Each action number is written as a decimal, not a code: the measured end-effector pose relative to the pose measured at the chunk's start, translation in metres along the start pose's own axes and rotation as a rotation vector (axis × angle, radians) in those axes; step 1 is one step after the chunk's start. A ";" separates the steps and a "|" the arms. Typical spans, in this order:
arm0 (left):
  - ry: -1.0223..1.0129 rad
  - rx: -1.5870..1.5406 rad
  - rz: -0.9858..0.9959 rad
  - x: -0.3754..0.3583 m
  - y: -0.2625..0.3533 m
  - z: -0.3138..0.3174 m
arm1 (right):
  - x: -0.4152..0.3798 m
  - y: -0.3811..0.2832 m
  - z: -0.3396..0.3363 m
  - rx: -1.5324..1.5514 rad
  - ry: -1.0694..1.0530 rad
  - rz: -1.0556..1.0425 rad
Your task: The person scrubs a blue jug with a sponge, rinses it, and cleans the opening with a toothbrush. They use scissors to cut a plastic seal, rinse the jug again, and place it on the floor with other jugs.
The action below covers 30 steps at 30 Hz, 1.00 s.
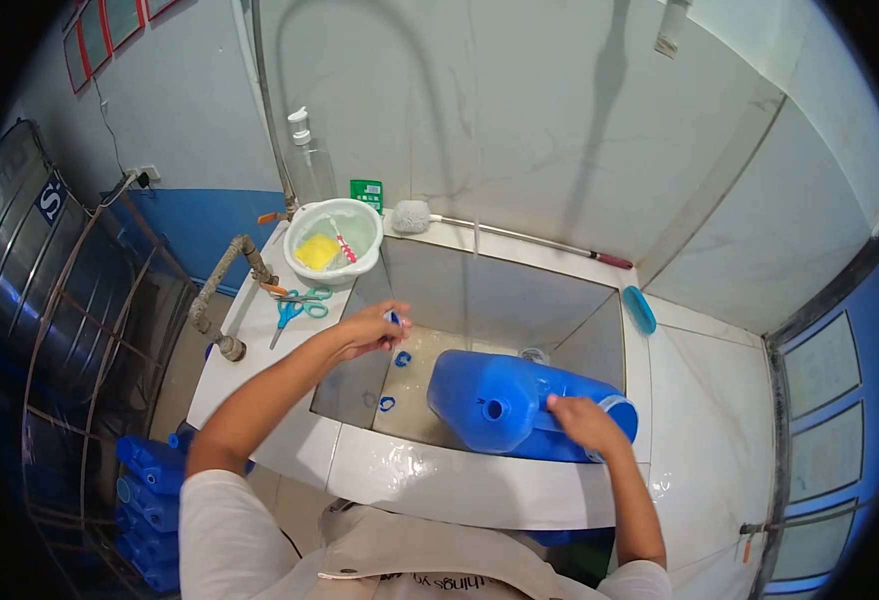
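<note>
A large blue water jug (pixel 485 385) lies on its side over the sink (pixel 610 335), with a small uncapped opening facing up. My right hand (pixel 588 424) is closed around the jug's handle. To the left, above the sink, my left hand (pixel 372 330) pinches a small blue cap (pixel 393 317), mostly hidden by the fingers. Two blue plastic ring pieces, an upper one (pixel 403 358) and a lower one (pixel 388 404), lie on the wet sink bottom. Part of a clear object (pixel 534 356) shows behind the jug.
On the left ledge are a white basin (pixel 295 240) with a yellow sponge (pixel 317 252) and brush, and teal-handled scissors (pixel 305 305). A long-handled scrubber (pixel 520 237) lies along the back ledge. A teal brush (pixel 640 310) sits right. Blue jugs (pixel 150 510) stand lower left.
</note>
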<state>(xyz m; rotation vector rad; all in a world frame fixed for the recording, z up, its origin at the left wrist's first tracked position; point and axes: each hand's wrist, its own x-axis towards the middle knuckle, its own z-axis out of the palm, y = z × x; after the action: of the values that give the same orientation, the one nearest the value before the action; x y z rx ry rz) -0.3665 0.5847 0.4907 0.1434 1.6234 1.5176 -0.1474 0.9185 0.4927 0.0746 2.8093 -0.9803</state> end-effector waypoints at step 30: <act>0.251 -0.224 -0.003 -0.042 -0.110 -0.035 | 0.311 -0.255 0.241 -0.321 0.062 -0.510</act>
<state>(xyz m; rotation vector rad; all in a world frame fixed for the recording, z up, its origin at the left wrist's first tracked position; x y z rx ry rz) -0.3128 0.5054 0.4140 -0.1795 1.6283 1.7581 -0.4457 0.5666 0.4103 -0.6891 3.0671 -0.5909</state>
